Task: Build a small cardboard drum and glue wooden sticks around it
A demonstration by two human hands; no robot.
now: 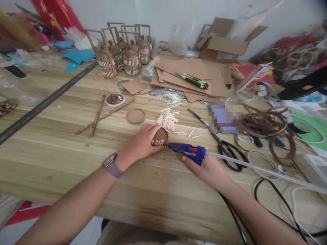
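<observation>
My left hand [146, 141] grips the left side of a round brown cardboard base [161, 134], which has a few short wooden sticks standing along its near rim. In my right hand [206, 168] is a blue hot glue gun [189, 151], with a long clear glue stick [245, 165] running out of its back. The gun's nozzle points left and meets, or nearly meets, the base's right edge. Just beyond the base lies a pile of short wooden sticks [168, 119]. A second cardboard disc with a rim [135, 116] rests farther left.
Lantern-like stick containers [131, 61] stand at the back. A white bowl of brown balls [115, 99] sits left of centre. Black scissors [231, 154], cardboard strips [265, 122] and cables [278, 197] crowd the right. A yellow-black utility knife [194, 81] lies on cardboard sheets [217, 75].
</observation>
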